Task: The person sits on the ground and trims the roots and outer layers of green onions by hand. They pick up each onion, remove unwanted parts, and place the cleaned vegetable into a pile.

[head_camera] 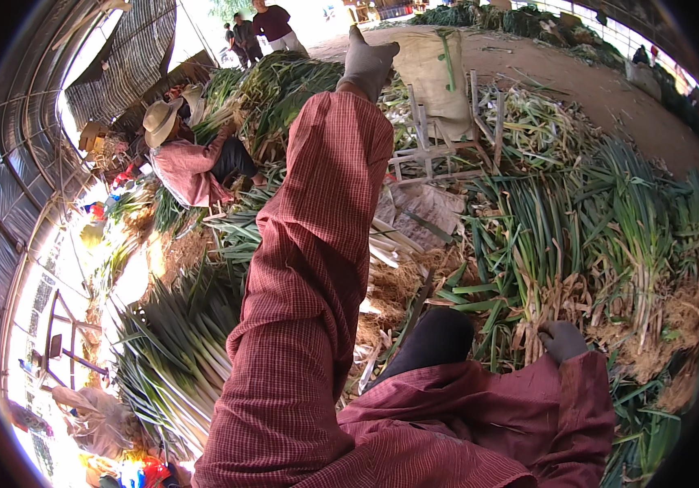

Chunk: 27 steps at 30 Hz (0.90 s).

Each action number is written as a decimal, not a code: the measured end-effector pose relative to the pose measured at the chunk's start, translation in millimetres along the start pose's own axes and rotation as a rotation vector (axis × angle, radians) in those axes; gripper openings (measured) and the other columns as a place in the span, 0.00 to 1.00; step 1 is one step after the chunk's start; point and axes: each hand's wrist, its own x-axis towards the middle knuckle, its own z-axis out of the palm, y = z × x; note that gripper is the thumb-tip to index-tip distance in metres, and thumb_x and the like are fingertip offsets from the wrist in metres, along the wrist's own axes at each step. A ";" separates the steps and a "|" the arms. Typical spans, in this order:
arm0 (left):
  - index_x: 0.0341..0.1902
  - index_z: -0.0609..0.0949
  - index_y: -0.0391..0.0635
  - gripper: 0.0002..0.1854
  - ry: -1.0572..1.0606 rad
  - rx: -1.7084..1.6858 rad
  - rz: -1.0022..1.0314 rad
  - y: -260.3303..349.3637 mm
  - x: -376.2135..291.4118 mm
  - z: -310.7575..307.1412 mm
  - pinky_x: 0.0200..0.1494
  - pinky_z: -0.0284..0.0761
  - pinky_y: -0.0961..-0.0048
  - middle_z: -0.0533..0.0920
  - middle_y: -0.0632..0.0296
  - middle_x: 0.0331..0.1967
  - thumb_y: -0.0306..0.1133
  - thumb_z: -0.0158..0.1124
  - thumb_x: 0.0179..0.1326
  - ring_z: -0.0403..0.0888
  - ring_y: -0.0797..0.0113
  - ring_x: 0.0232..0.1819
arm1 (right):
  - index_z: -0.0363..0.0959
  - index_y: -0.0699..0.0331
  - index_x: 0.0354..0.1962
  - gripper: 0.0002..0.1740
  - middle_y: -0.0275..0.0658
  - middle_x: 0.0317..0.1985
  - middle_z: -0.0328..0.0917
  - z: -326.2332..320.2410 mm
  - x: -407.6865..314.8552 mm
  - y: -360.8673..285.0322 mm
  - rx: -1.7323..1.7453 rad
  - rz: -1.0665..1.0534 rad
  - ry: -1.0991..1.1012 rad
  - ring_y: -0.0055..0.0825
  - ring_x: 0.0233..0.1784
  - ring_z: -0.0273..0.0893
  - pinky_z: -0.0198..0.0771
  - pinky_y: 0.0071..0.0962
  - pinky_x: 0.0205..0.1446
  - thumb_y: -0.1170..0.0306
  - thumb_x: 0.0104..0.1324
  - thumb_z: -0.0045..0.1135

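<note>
My left hand (368, 64), in a grey glove, is raised at arm's length with one finger and the thumb spread apart. Nothing shows in it. Behind it stands a pale woven sack (438, 79) with a green tie, within an upturned wooden stool frame (441, 161). My right hand (562, 340), gloved too, is low at the right with its fingers curled at the root end of a bunch of green onions (542, 244). Part of its grip is hidden. A cleaned pile of long green onions (185, 360) with white stems lies left of my sleeve.
More rooted green onions (645, 244) lie at the right. Onion trimmings (538, 122) heap behind the stool frame. A person in a straw hat (185, 149) sits at the left by an onion pile (288, 91). Several people stand at the back. A metal frame (69, 341) stands at left.
</note>
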 end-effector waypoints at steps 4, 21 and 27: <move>0.77 0.33 0.51 0.54 -0.002 0.039 -0.011 2.6 -1.1 2.9 0.18 0.67 0.71 0.70 0.66 0.21 0.29 0.64 0.61 0.69 0.72 0.17 | 0.81 0.61 0.47 0.16 0.47 0.40 0.83 0.1 -0.7 0.9 0.000 -0.001 -0.009 0.46 0.44 0.81 0.75 0.42 0.51 0.62 0.65 0.57; 0.76 0.40 0.48 0.50 0.032 0.049 -0.004 13.4 -15.6 5.5 0.18 0.68 0.72 0.71 0.65 0.22 0.30 0.65 0.61 0.70 0.72 0.18 | 0.81 0.58 0.47 0.16 0.47 0.41 0.83 1.7 -3.7 2.5 0.009 0.005 0.018 0.46 0.45 0.81 0.75 0.42 0.52 0.62 0.65 0.57; 0.78 0.44 0.46 0.52 -0.020 -0.055 -0.015 -2.3 -52.4 40.4 0.15 0.67 0.72 0.80 0.53 0.30 0.25 0.67 0.56 0.72 0.69 0.17 | 0.81 0.58 0.46 0.15 0.47 0.41 0.83 0.8 -6.0 2.4 0.012 0.007 0.025 0.46 0.45 0.81 0.75 0.42 0.52 0.62 0.65 0.56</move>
